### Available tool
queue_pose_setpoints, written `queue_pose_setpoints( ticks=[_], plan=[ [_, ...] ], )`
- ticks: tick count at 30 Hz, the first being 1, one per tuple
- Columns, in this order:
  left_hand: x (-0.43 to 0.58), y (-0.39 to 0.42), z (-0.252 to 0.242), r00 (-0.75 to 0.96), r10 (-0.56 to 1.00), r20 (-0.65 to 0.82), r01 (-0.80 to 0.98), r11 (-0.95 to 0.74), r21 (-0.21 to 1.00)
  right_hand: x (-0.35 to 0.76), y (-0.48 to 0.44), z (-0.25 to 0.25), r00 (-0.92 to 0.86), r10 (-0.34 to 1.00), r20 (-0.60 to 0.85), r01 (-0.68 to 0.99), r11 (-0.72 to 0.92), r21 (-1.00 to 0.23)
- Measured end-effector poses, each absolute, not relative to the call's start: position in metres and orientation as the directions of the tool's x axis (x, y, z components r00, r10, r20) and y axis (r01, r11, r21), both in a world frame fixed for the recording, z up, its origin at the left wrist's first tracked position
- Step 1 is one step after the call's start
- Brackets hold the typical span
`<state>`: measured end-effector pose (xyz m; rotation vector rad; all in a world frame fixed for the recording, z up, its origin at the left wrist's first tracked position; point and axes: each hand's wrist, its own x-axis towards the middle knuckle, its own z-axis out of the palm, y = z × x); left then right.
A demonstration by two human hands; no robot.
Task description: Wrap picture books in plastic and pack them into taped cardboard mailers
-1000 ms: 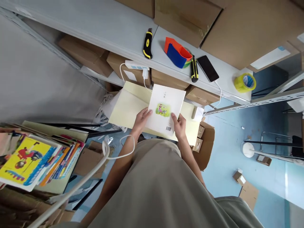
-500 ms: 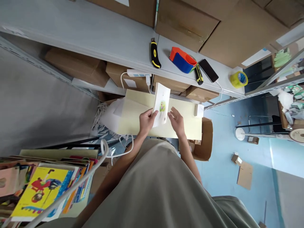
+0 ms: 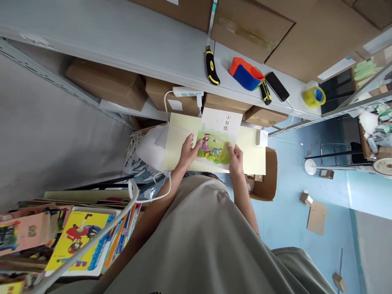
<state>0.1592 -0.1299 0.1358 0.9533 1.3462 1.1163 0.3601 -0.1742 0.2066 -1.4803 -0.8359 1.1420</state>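
A thin picture book (image 3: 219, 126), its cover showing a girl and a grey animal on green grass, is held over the pale yellow tabletop (image 3: 251, 157). My right hand (image 3: 236, 159) grips its lower right edge, thumb on the cover and fingers behind. At the opposite edge is my left hand (image 3: 188, 152), its fingers apart and its thumb tip at the cover's border. A small white box (image 3: 262, 138) stands at the table's right end.
On the grey shelf (image 3: 171, 53) lie a utility knife (image 3: 212, 67), a red-and-blue band (image 3: 246, 74), a second knife (image 3: 265, 93), a phone (image 3: 277, 86) and yellow tape (image 3: 314, 97). Books (image 3: 81, 241) are piled lower left, crossed by a white tube (image 3: 92, 239). An open carton (image 3: 269, 179) sits right.
The book has turned from its plain white side with a small picture to its illustrated cover. My right hand has taken hold of its right edge; my left hand's grip has loosened.
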Motion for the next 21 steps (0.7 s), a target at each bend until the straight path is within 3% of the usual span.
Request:
queue_pose_setpoints(
  ticks=[3,7,11,14,17,21],
  plan=[
    [0.154,-0.132,0.14,0.087,0.906,-0.415,-0.31,0.421,0.853,0.361,-0.18,0.211,0.255,0.932,-0.258,-0.071,-0.248,-0.966],
    [0.158,-0.139,0.157,0.143,0.901,-0.41,-0.414,0.43,0.802,0.373,-0.177,0.206,0.263,0.93,-0.258,0.056,-0.282,-0.958],
    [0.168,-0.139,0.167,-0.028,0.941,-0.336,-0.346,0.306,0.887,0.381,-0.168,0.201,0.399,0.91,-0.111,0.244,-0.223,-0.944],
    [0.183,-0.142,0.171,-0.105,0.952,-0.288,-0.285,0.249,0.926,0.368,-0.165,0.205,0.294,0.946,-0.133,0.207,-0.199,-0.958],
    [0.204,-0.153,0.175,-0.032,0.974,-0.226,-0.227,0.213,0.95,0.346,-0.164,0.213,0.159,0.973,-0.166,0.146,-0.189,-0.971],
    [0.226,-0.168,0.176,0.13,0.986,-0.102,-0.106,0.116,0.988,0.344,-0.157,0.215,0.267,0.953,-0.145,0.282,-0.221,-0.934]
  ],
)
